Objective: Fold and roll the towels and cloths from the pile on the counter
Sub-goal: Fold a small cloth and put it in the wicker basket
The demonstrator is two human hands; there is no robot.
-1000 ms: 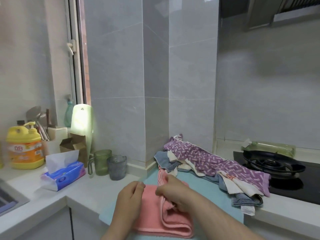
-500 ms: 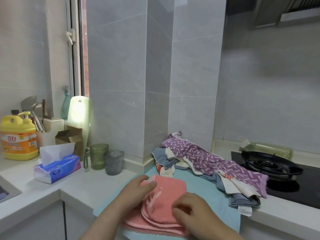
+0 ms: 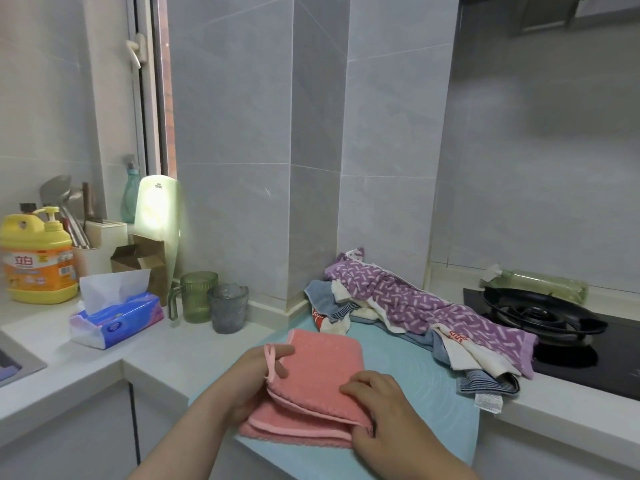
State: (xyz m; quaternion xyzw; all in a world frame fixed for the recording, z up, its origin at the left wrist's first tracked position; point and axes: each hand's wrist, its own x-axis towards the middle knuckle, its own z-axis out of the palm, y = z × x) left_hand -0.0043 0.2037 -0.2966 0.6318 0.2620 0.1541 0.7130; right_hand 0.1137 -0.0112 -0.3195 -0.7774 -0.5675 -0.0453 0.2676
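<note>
Towel [image 3: 322,372], pink and folded, lies on the teal mat [image 3: 433,393] at the surface's [image 3: 173,351] front edge. The left hand [image 3: 252,379] pinches its left edge and the right hand [image 3: 384,407] its near-right corner, both grips curled. White holder [image 3: 104,244] holds utensils [image 3: 62,202].

left hand [image 3: 254,379] pinching, right hand [image 3: 386,408] gripping (fingers curled)

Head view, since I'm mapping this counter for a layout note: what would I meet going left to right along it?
Yellow detergent bottle → tissue pack → green mug → grey cup → pink towel → pile of cloths → gas burner.
</note>
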